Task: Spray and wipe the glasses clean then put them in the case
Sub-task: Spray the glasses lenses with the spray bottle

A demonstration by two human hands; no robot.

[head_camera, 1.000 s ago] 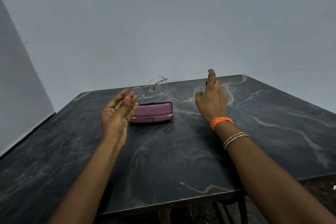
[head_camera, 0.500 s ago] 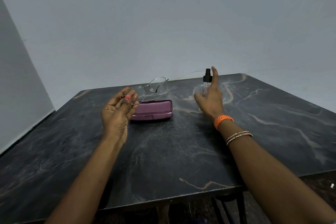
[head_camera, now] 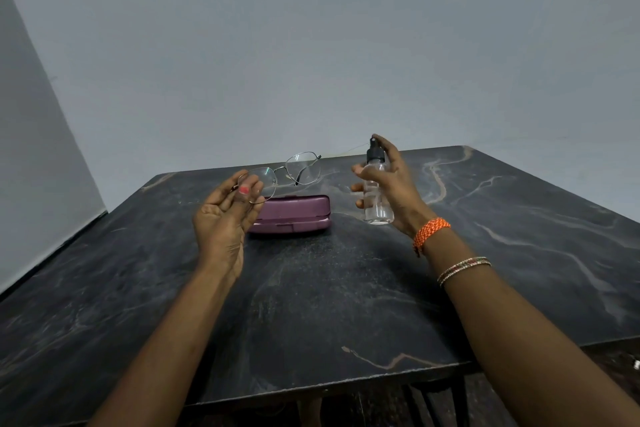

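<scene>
Clearly readying a spray, the left hand (head_camera: 225, 215) pinches the glasses (head_camera: 282, 173) above the closed case (head_camera: 294, 213) while the right hand (head_camera: 391, 189) grips the spray bottle (head_camera: 375, 187), forefinger atop its nozzle.

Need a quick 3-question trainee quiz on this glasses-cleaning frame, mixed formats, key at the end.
1. True or false: the purple case lies closed on the table.
2. Which hand holds the spray bottle? A) left hand B) right hand C) neither
3. Fill in: the left hand holds the ______ above the case.

Key
1. True: its lid is down.
2. B: fingers wrap the clear bottle, the index finger on its black nozzle.
3. glasses, held by one lens rim.
</scene>
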